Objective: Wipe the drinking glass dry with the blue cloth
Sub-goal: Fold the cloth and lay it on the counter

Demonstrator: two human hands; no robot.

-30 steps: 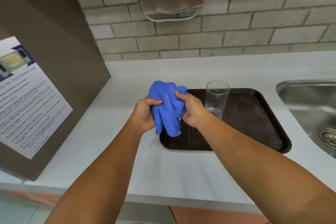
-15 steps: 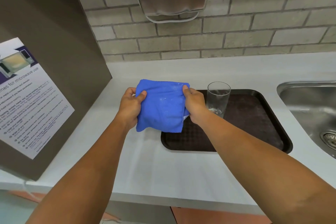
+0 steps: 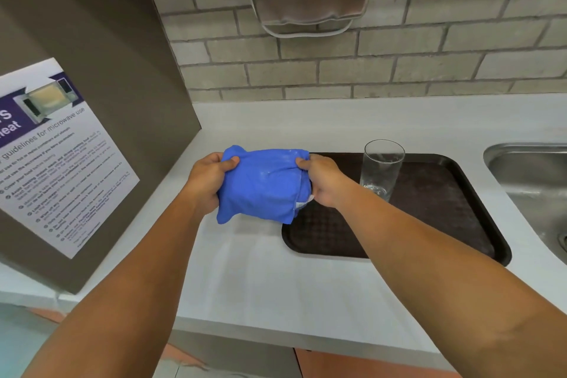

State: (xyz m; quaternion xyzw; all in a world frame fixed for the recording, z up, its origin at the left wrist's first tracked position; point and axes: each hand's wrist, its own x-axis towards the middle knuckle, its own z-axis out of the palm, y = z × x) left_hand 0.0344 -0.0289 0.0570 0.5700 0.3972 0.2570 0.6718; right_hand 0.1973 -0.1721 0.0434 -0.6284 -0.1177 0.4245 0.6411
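Glass (image 3: 381, 169) stands upright on the brown tray (image 3: 435, 218), untouched; likely slippery and breakable, best gripped around its lower wall. Left hand (image 3: 206, 182) and right hand (image 3: 322, 182) fingers pinch the soft blue cloth (image 3: 263, 184) just beside it.

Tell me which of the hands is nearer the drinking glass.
Right. The right hand grips the blue cloth just left of the drinking glass, not touching it. The left hand holds the cloth's far side.
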